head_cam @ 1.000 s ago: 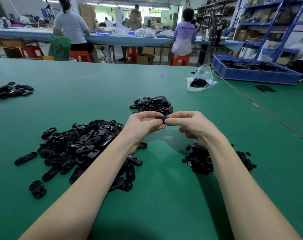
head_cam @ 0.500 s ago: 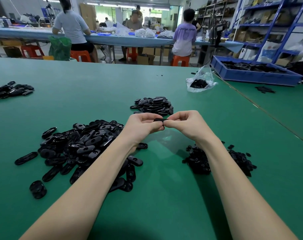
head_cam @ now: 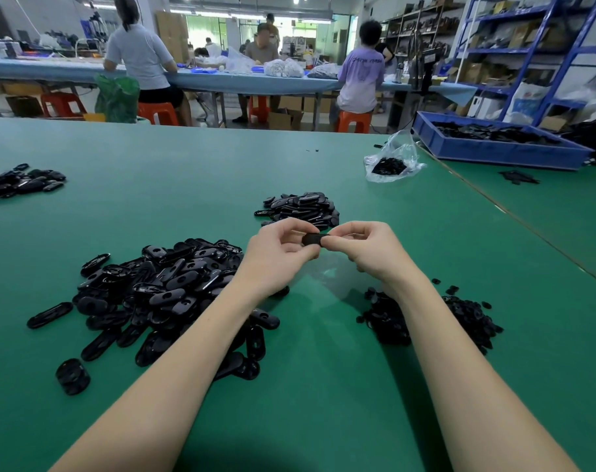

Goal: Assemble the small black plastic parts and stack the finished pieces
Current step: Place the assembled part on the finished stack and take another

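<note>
Above the table (head_cam: pixel 323 386), between the piles, the left hand (head_cam: pixel 276 257) and right hand (head_cam: pixel 368 250) each pinched one end of a black part (head_cam: pixel 312 239), fingers curled.

A small black oblong plastic part (head_cam: pixel 312 240) is pinched between the left hand (head_cam: pixel 277 257) and right hand (head_cam: pixel 368 250) above the green worktop (head_cam: pixel 187 172), between piles of black parts.

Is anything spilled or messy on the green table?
A little. A few small black bits lie scattered apart from the pile of small pieces on the right. One oval shell and one dark part sit away from the big pile. Nothing looks broken.
</note>
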Motion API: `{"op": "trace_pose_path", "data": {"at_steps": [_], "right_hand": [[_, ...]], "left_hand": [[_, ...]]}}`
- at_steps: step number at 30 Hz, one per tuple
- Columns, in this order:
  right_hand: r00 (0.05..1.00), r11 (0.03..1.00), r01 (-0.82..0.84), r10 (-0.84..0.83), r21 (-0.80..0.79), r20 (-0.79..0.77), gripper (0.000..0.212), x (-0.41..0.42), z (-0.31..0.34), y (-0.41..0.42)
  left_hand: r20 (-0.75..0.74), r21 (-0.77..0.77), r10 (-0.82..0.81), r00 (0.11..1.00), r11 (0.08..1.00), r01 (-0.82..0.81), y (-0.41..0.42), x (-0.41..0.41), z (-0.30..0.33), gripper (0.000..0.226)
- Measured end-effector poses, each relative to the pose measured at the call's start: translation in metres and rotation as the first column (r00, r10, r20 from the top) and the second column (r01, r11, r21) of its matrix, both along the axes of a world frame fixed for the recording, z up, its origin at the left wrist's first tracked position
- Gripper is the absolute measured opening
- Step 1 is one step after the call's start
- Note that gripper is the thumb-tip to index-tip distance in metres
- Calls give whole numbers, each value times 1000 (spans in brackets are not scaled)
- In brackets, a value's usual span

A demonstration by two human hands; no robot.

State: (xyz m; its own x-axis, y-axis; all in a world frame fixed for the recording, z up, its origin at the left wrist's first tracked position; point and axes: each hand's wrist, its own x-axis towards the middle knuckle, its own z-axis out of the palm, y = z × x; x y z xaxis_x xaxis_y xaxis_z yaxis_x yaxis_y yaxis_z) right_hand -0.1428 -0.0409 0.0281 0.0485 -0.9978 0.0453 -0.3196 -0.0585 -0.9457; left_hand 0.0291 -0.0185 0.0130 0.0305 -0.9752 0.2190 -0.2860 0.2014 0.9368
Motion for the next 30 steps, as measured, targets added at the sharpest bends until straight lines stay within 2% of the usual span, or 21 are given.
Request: {"op": "trace_pose_path", "data": {"at_steps": [2, 6, 10, 13, 16, 22, 26, 30], "right_hand": [[1000, 998, -6, 4, 68, 20, 9, -3, 1, 2], [1000, 992, -14, 17, 129, -24, 19, -3, 1, 1], [988, 980, -29, 58, 197, -141, 23, -10, 0, -1], [976, 975, -82, 121, 204, -184, 20, -13, -3, -1], [977, 975, -107, 140, 197, -159, 15, -15, -1, -2], [973, 967, -152, 183, 206, -138, 12, -19, 0, -3], [968, 965, -165, 198, 202, -153, 14, -20, -1, -3], [968, 964, -174, 205, 200, -144, 13, -19, -1, -3]], "left_hand": [[208, -100, 43, 977, 995, -23, -1, 3, -1, 22], [333, -232, 129, 934, 971, -51, -11, 3, -9, 21], [334, -188, 305, 892, 949, -254, -53, 0, 1, 21], [378, -139, 354, 855, 935, -325, -91, -10, 16, 16], [416, -113, 364, 833, 930, -349, -121, -21, 26, 10], [472, -9, 338, 814, 925, -379, -146, -29, 25, 20], [446, 10, 327, 833, 929, -370, -147, -25, 17, 21], [377, -48, 349, 858, 932, -359, -141, -20, 14, 21]]}}
